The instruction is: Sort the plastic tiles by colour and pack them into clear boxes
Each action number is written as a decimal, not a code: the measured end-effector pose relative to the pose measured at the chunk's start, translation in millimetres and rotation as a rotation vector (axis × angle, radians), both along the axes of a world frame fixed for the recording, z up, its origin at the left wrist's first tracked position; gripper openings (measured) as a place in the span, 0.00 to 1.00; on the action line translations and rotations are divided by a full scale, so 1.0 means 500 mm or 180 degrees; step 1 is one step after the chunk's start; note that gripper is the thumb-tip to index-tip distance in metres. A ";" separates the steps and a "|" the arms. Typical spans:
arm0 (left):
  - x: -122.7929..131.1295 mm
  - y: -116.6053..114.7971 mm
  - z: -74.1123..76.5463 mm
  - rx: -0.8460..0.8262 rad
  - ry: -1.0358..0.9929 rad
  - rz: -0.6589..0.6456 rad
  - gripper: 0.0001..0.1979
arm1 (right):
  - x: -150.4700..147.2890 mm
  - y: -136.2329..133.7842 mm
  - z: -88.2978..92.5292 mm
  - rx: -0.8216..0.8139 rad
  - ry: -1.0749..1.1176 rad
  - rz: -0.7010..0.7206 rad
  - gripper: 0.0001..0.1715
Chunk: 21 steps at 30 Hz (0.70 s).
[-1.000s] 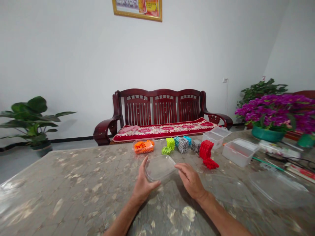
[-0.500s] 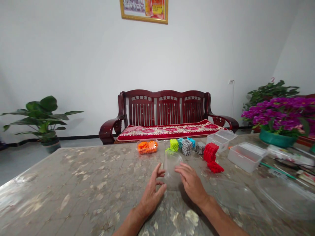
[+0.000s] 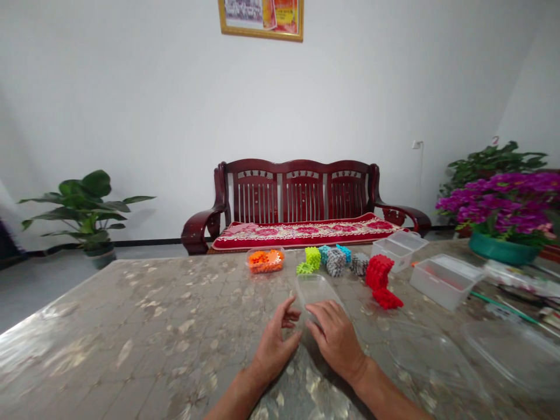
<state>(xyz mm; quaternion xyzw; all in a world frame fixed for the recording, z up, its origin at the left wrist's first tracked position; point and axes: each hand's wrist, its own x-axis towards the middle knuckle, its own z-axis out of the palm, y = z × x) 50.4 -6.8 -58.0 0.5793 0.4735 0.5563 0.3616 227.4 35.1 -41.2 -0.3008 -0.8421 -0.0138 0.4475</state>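
Observation:
My left hand [image 3: 278,339] is above the table with its fingers curled loosely and the thumb apart; I see nothing in it. Facing it, my right hand [image 3: 335,335] is bent over the near end of a clear plastic lid or shallow tray [image 3: 318,287], its thumb apart from the fingers. Whether the fingertips touch the clear plastic I cannot tell. Beyond it stand lime-green toothed pieces [image 3: 312,256], grey ones [image 3: 336,262] and blue ones [image 3: 344,252]. To the right are red toothed pieces [image 3: 378,271], some stacked, some lying flat.
A clear tub [image 3: 265,261] of orange pieces stands at the table's far edge. Translucent boxes [image 3: 444,283] stand at right, with clear lids [image 3: 511,353] nearer me. A teal flower pot [image 3: 503,248] is behind them. A wooden bench [image 3: 301,192] stands beyond the table.
The clear plastic, which was between both hands, now lies flatter on the table beyond them. Both hands have drawn slightly toward me. The view has shifted a little to the left.

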 end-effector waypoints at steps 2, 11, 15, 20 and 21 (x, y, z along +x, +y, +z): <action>0.000 0.003 -0.002 0.0128 0.0182 0.0262 0.39 | 0.004 -0.002 0.008 0.0096 0.0070 0.0007 0.15; 0.023 0.020 -0.027 0.0352 0.0757 0.0288 0.61 | -0.008 -0.011 0.014 0.0092 -0.0189 0.0190 0.16; 0.017 0.019 -0.032 0.0203 0.0819 0.0195 0.55 | 0.014 -0.021 0.024 -0.0211 -0.0265 0.0307 0.09; 0.011 0.016 -0.030 0.0108 0.1046 0.0100 0.48 | 0.030 -0.024 0.023 -0.0042 -0.0683 0.0220 0.16; 0.013 0.016 -0.030 0.0096 0.1113 0.0150 0.47 | 0.028 -0.023 0.020 0.0072 -0.0683 0.0236 0.13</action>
